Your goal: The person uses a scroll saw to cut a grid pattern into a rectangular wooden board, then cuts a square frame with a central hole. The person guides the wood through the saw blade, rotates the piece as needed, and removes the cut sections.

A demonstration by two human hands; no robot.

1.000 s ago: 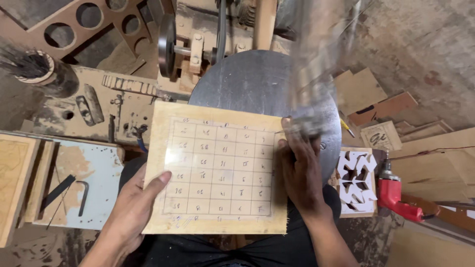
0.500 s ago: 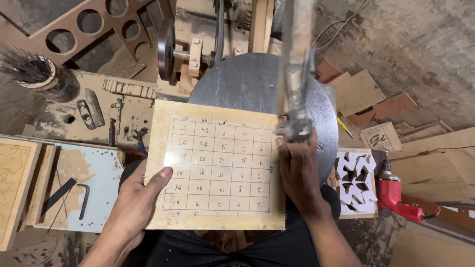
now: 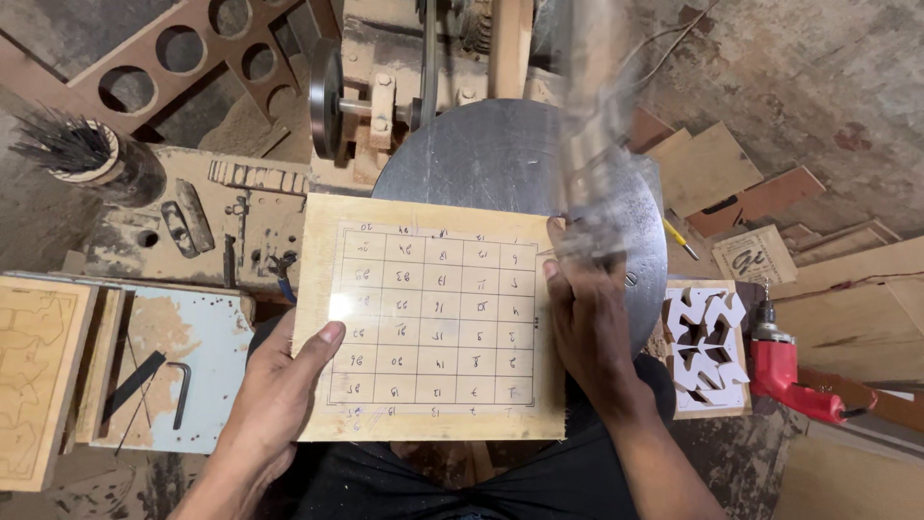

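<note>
A pale wooden board with a drawn grid of squares lies flat on the round grey metal saw table. My left hand grips its left edge, thumb on top. My right hand presses on the board's right edge, fingers close to the blurred, moving saw arm and blade, which meets the board at its upper right edge.
A flywheel and belt sit behind the saw table. On the left lie a pale blue plate with a hex key and a brush tin. To the right are a cut fretwork piece, a red drill and wood offcuts.
The board has slid slightly left and toward me under the blade, and my right hand shifted with it along the right edge. The saw arm keeps moving.
</note>
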